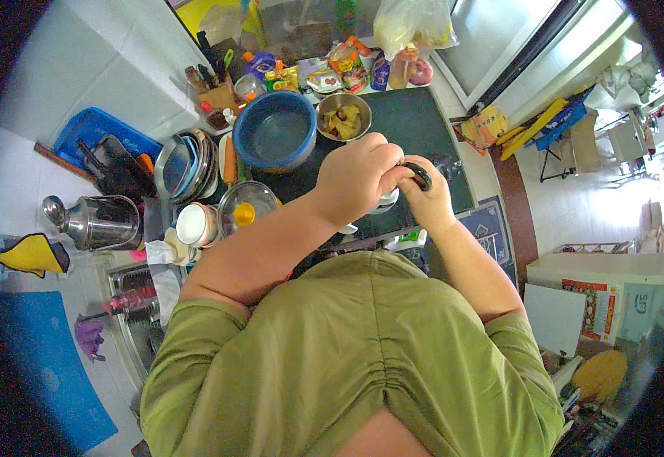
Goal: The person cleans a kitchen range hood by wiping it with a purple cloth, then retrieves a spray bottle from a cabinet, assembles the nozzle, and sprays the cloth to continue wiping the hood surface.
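Observation:
My left hand (pixel 360 171) is curled, its thumb and fingertips pressed against the near edge of a glossy black rounded object (pixel 419 176). From the other side, my right hand (pixel 432 200) grips the same object between thumb and fingers. Both hands hide most of it, so its kind is unclear. Below them, a white item (pixel 386 201) shows partly on the dark countertop (pixel 409 120). Just beyond the hands sits a metal bowl (pixel 319 117) with yellowish pieces of food (pixel 342 121). A large blue basin (pixel 275 163) stands to its left.
Condiment packets (pixel 349 65) and bottles line the back. Stacked metal plates (pixel 209 165), a carrot (pixel 230 163), a glass lid (pixel 255 194) with a yellow knob, and white bowls (pixel 192 224) crowd the left. A metal pitcher (pixel 106 223) stands farther left. A plastic bag (pixel 409 25) hangs at the back.

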Action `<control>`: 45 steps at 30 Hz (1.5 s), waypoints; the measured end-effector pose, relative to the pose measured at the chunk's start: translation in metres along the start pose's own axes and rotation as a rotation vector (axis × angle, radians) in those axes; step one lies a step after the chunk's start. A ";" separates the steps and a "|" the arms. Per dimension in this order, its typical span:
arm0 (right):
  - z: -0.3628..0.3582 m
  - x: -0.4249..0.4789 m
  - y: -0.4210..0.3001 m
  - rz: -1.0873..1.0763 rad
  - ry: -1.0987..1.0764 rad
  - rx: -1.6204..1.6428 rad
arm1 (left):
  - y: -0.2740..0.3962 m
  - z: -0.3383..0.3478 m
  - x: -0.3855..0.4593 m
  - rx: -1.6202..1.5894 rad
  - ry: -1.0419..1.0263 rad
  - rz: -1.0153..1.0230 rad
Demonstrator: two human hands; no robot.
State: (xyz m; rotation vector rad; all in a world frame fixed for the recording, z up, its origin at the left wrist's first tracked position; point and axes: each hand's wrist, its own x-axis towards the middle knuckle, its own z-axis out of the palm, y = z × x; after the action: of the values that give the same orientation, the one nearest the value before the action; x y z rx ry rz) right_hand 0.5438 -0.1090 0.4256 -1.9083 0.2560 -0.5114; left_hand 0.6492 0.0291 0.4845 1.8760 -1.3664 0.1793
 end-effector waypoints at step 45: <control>-0.005 -0.005 -0.017 0.068 0.312 0.198 | -0.058 0.108 -0.078 -0.182 -0.331 -0.381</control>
State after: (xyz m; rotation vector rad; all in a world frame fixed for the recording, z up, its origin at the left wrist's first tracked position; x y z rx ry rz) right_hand 0.5363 -0.1050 0.4417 -1.6190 0.4542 -0.7610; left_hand 0.6317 0.0214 0.3404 2.0266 -1.1569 -0.4497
